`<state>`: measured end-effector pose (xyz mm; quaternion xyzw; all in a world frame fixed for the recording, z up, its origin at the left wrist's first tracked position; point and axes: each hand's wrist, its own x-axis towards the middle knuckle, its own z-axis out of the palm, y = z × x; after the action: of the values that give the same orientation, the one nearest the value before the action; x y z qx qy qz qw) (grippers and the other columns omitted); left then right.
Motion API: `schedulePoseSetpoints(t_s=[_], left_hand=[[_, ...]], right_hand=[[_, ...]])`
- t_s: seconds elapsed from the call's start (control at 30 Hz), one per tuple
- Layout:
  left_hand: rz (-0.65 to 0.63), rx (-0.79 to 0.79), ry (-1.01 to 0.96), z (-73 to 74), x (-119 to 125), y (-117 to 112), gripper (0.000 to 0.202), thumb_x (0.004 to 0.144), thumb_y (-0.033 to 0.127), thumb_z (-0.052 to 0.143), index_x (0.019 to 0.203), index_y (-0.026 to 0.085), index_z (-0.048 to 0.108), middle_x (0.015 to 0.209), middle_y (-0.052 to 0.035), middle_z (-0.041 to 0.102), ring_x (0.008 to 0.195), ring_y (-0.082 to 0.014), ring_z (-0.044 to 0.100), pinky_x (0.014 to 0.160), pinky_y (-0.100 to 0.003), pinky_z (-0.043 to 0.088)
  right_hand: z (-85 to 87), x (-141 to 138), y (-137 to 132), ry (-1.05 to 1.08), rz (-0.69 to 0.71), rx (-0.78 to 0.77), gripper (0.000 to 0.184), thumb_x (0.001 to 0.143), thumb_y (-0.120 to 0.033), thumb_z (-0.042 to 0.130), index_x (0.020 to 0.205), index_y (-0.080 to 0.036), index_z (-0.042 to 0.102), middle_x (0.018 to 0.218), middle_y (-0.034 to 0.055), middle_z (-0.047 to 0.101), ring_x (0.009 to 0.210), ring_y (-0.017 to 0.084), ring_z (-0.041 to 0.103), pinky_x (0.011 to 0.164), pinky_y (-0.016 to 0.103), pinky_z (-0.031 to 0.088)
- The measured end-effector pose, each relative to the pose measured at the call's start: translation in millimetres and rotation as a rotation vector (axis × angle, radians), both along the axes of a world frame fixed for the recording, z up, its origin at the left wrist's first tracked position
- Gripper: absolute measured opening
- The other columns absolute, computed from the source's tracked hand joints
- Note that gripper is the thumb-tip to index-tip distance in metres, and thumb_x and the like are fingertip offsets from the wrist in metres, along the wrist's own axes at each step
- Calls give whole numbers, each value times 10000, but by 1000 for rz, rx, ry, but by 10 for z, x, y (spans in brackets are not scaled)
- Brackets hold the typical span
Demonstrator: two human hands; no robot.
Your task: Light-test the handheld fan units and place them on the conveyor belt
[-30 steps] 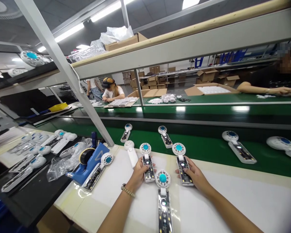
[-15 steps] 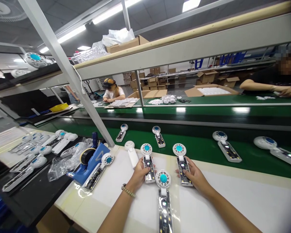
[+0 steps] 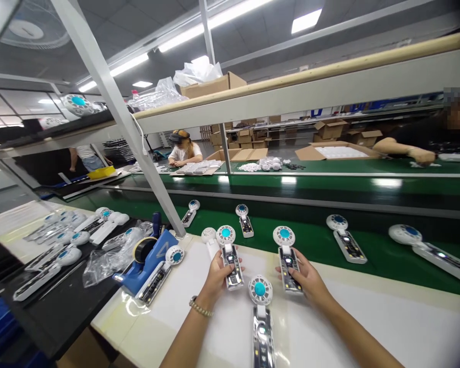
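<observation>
Here, handheld fan [image 3: 228,249], teal hub [image 3: 225,233], exposed circuit board [image 3: 233,271]

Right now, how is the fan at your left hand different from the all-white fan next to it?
The teal-centred fan has a teal middle in its round head, but the all-white fan has a plain white head. The teal-centred fan's handle shows a dark circuit board, while the all-white fan's handle is smooth white. The left hand is on the teal-centred fan. Both have a round head on a long handle and lie on the white work surface.
</observation>
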<state>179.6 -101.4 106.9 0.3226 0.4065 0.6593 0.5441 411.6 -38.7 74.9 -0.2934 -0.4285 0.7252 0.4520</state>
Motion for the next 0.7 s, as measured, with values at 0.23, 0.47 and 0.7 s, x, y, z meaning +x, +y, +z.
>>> schedulePoseSetpoints(t_s=[0.23,0.47,0.7], left_hand=[[81,48,72,204,-325,-252,559,589,197,739,1078,171,469,1259,-119,450,958,-226,565,781,-376,534],[235,-58,125,200,-710,-687,671,526,196,777,1102,206,433,1261,-117,460,936,-226,591,759,-349,530],[265,-429,489,20,-1101,-799,470,705,605,504,795,144,477,568,-43,596,395,-157,551,380,-249,412]], right_hand=[[465,-733,-114,163,213,99,703,684,-372,703,1253,-263,306,1259,135,450,925,290,612,785,462,504],[442,-1200,-198,265,325,36,727,643,-306,733,1231,-239,310,1168,117,532,952,282,604,824,441,478],[541,-1323,24,-54,394,-221,474,754,-608,473,939,-172,500,789,75,644,743,226,645,672,353,528]])
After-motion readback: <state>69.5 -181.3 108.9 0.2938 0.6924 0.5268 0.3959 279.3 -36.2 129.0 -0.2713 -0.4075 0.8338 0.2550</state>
